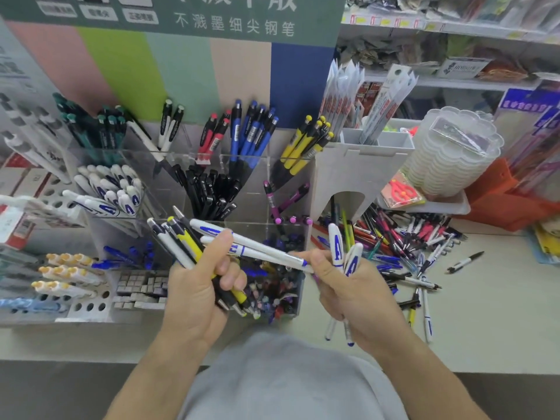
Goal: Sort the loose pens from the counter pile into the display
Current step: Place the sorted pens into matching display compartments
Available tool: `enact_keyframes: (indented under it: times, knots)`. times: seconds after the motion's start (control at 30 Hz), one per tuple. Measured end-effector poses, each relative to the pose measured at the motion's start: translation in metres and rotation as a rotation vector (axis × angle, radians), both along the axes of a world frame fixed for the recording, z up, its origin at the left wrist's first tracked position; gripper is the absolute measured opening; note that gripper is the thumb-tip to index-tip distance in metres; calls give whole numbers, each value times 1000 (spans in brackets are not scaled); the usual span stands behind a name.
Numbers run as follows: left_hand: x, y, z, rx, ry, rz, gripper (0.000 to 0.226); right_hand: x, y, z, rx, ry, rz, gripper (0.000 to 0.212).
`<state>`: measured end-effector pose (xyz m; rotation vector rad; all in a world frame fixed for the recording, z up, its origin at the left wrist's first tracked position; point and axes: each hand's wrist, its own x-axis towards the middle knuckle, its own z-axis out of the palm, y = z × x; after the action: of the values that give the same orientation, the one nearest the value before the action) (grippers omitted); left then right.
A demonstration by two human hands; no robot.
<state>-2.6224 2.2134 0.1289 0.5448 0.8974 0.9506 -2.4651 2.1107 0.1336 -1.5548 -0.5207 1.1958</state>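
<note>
A mixed pen bundle point(194, 256) is being gripped by the left hand point(194, 295), fingers curled round it. Two white/blue pens point(344, 253) are being held by the right hand point(354, 289), w/ a third pen point(257, 248) pinched btwn both. Loose pile point(403, 247) is lying on the counter point(491, 313) at 2 o'clock; display point(188, 177) at 11.

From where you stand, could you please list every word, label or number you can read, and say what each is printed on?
"不溅墨细尖钢笔": white characters on the green header board above the display.
"A": large blue letter on the white pens held in the right hand, and on the white pens in the display compartment.
Too blurred to read: the white boxes on the header's left, the shelf price tags, the print on the pen barrels, and the packets at right.
</note>
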Motion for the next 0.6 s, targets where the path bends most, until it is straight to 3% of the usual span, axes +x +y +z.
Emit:
enact_keyframes:
  times: [0.07, 0.17, 0.27, 0.33, 0.43, 0.6]
  knots:
    - [-9, 6, 0, 61, 77, -118, 27, 13, 0, 4, -17, -88, 61, 37]
    - [-19, 11, -4, 126, 213, -387, 31, 17, 6, 9, 42, -23, 115, 40]
    - [-17, 8, -1, 213, 303, -671, 28, 2, 9, 9, 8, -20, 444, 37]
    - [-14, 7, 0, 269, 363, -740, 27, -11, 6, 6, -19, 85, 563, 44]
    - [-16, 9, 3, 382, 521, -841, 29, -14, -2, -1, -39, 310, 554, 45]
    - [-19, 11, 1, 399, 502, -884, 31, -12, -2, -11, 36, 287, 658, 32]
